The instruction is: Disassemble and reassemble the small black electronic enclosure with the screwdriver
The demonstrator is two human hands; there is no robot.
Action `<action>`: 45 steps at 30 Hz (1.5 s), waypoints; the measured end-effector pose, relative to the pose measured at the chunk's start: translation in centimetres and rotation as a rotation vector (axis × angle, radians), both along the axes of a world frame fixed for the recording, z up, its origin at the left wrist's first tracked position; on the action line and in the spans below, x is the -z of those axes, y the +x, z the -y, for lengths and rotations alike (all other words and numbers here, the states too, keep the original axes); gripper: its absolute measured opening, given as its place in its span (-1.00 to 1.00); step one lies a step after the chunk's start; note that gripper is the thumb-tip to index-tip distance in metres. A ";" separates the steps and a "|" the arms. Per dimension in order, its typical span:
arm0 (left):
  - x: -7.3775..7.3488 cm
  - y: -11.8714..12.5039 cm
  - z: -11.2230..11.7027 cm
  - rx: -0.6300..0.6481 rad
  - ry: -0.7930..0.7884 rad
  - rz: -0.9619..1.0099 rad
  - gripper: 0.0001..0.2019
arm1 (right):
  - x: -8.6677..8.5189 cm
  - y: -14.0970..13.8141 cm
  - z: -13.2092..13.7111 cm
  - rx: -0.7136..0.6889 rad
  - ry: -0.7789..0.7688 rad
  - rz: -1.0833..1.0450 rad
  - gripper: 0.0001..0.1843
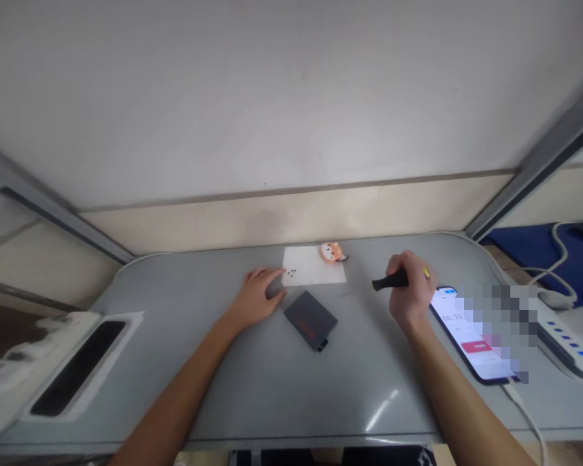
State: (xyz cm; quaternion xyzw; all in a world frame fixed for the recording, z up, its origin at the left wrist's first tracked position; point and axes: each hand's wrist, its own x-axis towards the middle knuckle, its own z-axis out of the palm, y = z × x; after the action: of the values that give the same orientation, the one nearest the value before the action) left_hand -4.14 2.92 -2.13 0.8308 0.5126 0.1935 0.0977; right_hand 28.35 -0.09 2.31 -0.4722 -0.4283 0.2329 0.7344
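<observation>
My left hand (256, 296) lies flat on the grey table (272, 382), fingers stretched out, fingertips at the edge of a white sheet (315, 270) with a few tiny dark specks (291, 273) on it. A small dark flat box (311, 319) lies just right of that hand. My right hand (411, 291) is closed around a black tool handle (389, 281) with a bit of yellow at its rear, held above the table right of the sheet. An orange animal-shaped figure (331, 252) sits at the sheet's far right corner.
A phone (471, 336) with a lit timer screen lies at the right, a white cable running from it. A white power strip (568, 336) sits further right. A white tray with a black insert (78, 366) is at the left. A wall rises behind the table.
</observation>
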 end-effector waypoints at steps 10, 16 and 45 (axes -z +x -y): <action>-3.1 1.6 3.3 0.289 -0.242 0.174 -0.40 | -0.5 -1.9 2.1 -0.534 -0.213 0.415 -0.49; -3.0 3.0 4.4 0.286 -0.276 0.121 -0.48 | -0.5 -3.0 2.5 -0.532 -0.195 0.531 -0.50; -0.8 4.7 4.8 0.268 -0.273 0.117 -0.18 | 0.3 -4.9 2.9 -0.286 -0.061 0.388 -0.58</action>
State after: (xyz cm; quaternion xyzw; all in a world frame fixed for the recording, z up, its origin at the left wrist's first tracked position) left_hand 0.57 -1.85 -1.37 0.8579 0.4124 0.1557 0.2640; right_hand 23.43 -3.02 1.97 -0.4645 -0.6165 0.2522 0.5835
